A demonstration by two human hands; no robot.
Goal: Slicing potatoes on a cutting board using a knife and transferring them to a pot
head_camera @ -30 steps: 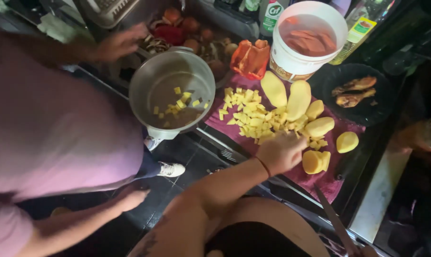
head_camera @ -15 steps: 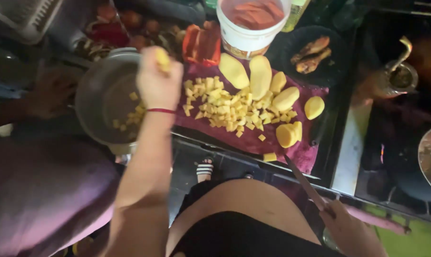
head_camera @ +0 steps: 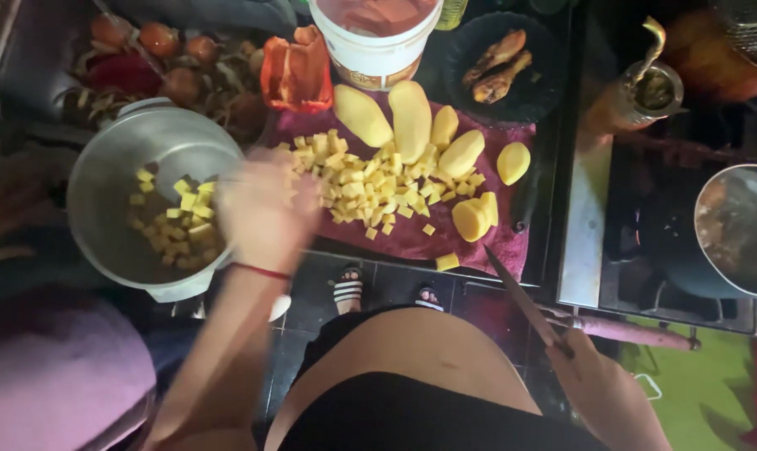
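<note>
My left hand (head_camera: 265,209) is a blur between the metal pot (head_camera: 94,179) and the pile of diced potato (head_camera: 370,179); whether it holds any cubes is unclear. Yellow cubes (head_camera: 182,221) lie in the pot's bottom. The pile sits on a maroon cloth (head_camera: 412,242), with several peeled whole and halved potatoes (head_camera: 412,117) behind it. My right hand (head_camera: 604,384) is low at the right, closed on the handle of a knife (head_camera: 524,301) whose blade points up-left toward the cloth's edge.
A person in pink (head_camera: 53,376) stands at the left by the pot. Behind the cloth are a cut red pepper (head_camera: 299,71), a white bucket (head_camera: 378,46) and a black plate of fried pieces (head_camera: 499,63). A pan (head_camera: 741,230) sits on the stove at right.
My left hand went from the potato pile to over the pot with cubes, and now swings back toward the pile. More cubes lie in the pot.
</note>
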